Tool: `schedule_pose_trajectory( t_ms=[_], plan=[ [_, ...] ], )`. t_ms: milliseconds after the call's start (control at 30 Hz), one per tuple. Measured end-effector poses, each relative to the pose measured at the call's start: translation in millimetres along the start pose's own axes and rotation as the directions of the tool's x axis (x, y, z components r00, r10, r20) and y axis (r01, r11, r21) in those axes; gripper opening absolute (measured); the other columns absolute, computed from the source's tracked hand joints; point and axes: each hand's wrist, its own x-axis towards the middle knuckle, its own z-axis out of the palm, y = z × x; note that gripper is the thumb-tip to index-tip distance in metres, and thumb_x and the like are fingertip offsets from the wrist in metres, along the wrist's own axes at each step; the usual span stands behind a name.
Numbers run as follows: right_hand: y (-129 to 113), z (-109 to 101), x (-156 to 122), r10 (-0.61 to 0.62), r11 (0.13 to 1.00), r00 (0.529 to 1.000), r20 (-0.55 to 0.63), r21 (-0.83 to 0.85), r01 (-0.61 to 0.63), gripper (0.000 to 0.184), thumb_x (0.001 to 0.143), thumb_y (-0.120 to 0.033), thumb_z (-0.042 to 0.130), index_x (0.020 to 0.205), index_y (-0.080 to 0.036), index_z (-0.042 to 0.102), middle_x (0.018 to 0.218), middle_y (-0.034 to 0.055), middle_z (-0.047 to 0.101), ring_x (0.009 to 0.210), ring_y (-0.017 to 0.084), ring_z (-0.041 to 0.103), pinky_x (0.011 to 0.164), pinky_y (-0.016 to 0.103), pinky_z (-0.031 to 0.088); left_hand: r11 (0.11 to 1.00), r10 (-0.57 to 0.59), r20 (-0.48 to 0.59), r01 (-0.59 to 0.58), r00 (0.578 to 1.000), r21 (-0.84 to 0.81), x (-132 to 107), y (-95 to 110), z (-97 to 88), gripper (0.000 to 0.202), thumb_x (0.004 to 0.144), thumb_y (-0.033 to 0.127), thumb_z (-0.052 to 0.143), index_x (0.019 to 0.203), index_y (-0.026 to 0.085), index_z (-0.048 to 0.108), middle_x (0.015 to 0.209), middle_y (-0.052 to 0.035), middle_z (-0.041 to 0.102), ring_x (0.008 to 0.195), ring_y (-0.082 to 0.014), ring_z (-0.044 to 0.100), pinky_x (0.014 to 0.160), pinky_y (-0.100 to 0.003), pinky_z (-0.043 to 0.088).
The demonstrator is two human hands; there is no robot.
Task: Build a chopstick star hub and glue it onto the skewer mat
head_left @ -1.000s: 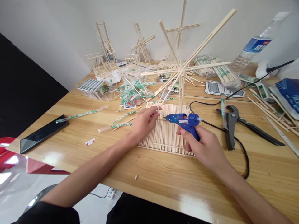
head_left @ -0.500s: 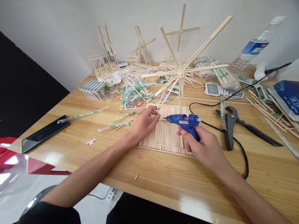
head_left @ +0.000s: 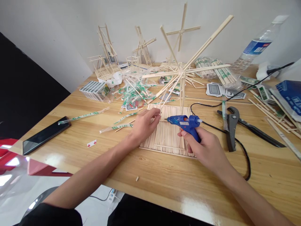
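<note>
My right hand is wrapped round the grip of a blue hot glue gun, with a clear glue stick poking out of its back. The gun's nozzle points left, close to the fingertips of my left hand. Those fingers are pinched at the lower end of a thin wooden stick, a slanting leg of the star-shaped stick frame. This frame stands over a flat mat of wooden sticks laid side by side, with thin sticks on top of it forming a rectangle.
Plastic wrappers and playing cards lie behind the mat. A black cutter and a cable are at right, near a water bottle. A phone lies at left. Stick models stand along the wall.
My left fingers have shifted very slightly at the foot of the stick leg. The glue gun and my right hand hold almost the same place.
</note>
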Motion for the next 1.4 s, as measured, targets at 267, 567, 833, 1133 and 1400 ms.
schedule_pose_trajectory(
  t_ms=[267,567,833,1133,1400],
  plan=[
    [4,1,2,-0.002,1.000,1.000,-0.012,0.005,0.002,0.039,0.087,-0.055,0.054,0.089,-0.020,0.069,0.051,-0.0018,0.056,0.047,0.017,0.053,0.050,0.031,0.038,1.000,0.006,0.000,-0.006,1.000,0.020,-1,-1,0.6,0.008,0.093,0.015,0.060,0.097,0.021,0.063,0.090,-0.0026,0.075,0.083,-0.0166,0.068,0.078,-0.031,0.054],
    [3,-4,-3,0.002,0.997,1.000,0.005,0.078,-0.002,0.035,0.088,-0.053,0.055,0.088,-0.020,0.069,0.054,-0.0021,0.059,0.046,0.015,0.053,0.049,0.030,0.040,0.998,-0.024,-0.010,0.025,1.000,0.052,-1,-5,-4.5,0.023,0.087,0.004,0.053,0.100,0.018,0.065,0.094,-0.0047,0.076,0.090,-0.0191,0.069,0.088,-0.037,0.055],
    [5,-10,-5,0.032,0.993,0.997,0.077,0.111,-0.040,0.037,0.086,-0.055,0.056,0.089,-0.020,0.071,0.052,-0.0016,0.058,0.047,0.016,0.053,0.047,0.029,0.041,0.965,0.094,0.141,-0.125,0.986,0.232,-1,-25,-12.5,0.035,0.087,0.001,0.051,0.107,0.019,0.074,0.101,-0.0068,0.074,0.099,-0.0236,0.063,0.093,-0.042,0.054],
    [7,-11,-10,0.050,0.988,0.992,0.118,0.137,-0.066,0.039,0.086,-0.057,0.057,0.090,-0.020,0.070,0.061,0.0006,0.065,0.044,0.014,0.054,0.043,0.027,0.045,0.953,0.100,0.235,-0.160,0.967,0.256,-1,-24,-15.1,0.039,0.086,0.002,0.051,0.110,0.021,0.074,0.105,-0.0081,0.071,0.101,-0.0252,0.060,0.093,-0.044,0.053],
    [-5,-20,-12,0.089,0.976,0.960,0.266,0.170,-0.138,0.038,0.083,-0.057,0.059,0.079,-0.021,0.069,0.059,0.0026,0.065,0.042,0.014,0.055,0.040,0.027,0.047,0.956,0.066,0.205,-0.121,0.977,0.267,-1,-20,-18.3,0.026,0.088,0.006,0.053,0.096,0.018,0.074,0.094,-0.0083,0.071,0.096,-0.0249,0.061,0.091,-0.043,0.053]
  ],
)
